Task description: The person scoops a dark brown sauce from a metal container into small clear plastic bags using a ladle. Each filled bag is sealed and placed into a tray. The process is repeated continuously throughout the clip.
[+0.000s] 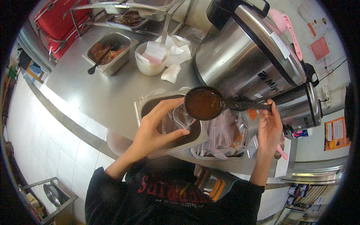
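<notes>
My right hand [269, 126] grips the handle of a black ladle [204, 103] whose bowl is filled with dark brown liquid. In my left hand [156, 128] a clear zip-seal plastic bag [182, 116] is held with its mouth spread apart, right beside the ladle's bowl. Both are above a deep steel food pan [137, 111] with dark contents, partly covered by my left hand. To its right, a shallower tray [242, 156] holds several filled zip-seal bags [222, 132].
Two steel cookers [233, 56] [298, 104] stand along the right. Farther back are a pan of reddish food [109, 54] with a black spoon, a white tub [152, 64] of plastic bags and crumpled white paper [180, 54]. A metal rack [121, 8] holds more pans.
</notes>
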Motion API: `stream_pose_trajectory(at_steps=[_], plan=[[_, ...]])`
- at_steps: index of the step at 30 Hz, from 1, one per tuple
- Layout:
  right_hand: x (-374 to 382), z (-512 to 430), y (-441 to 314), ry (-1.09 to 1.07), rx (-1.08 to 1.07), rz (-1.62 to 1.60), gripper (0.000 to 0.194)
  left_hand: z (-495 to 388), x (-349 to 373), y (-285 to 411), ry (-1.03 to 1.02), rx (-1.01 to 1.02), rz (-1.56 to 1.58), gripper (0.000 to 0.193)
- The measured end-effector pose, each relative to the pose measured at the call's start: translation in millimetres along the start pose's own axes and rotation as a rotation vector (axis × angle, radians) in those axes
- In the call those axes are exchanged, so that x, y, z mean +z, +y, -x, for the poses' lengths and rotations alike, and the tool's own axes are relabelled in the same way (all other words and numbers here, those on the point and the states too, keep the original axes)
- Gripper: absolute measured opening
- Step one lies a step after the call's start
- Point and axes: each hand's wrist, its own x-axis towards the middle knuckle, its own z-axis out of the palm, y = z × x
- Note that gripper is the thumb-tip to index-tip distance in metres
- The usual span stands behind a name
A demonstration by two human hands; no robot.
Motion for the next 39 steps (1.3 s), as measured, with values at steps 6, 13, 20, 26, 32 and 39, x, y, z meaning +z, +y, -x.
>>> stream_pose_trajectory(at_steps=[6, 13, 20, 26, 32, 39], plan=[[9, 9, 2, 0.103, -0.304, 0.790, 0.022, -4, 3, 3, -0.008, 0.029, -0.020, 0.062], [18, 17, -13, 0.052, -0.257, 0.251, 0.026, -6, 3, 8, -0.001, 0.066, 0.012, 0.064], [23, 21, -20, 0.046, -0.454, 0.654, 0.024, -5, 0, 15, -0.014, 0.075, 0.035, 0.066], [23, 27, -31, -0.170, -0.399, 0.297, 0.023, -4, -2, 18, -0.015, 0.072, 0.048, 0.066], [8, 25, -16, 0.083, -0.506, 0.792, 0.029, -2, 0, 17, 0.001, 0.066, 0.039, 0.063], [19, 20, 15, 0.323, -0.330, 0.240, 0.022, 0, 2, 16, -0.001, 0.034, 0.037, 0.062]])
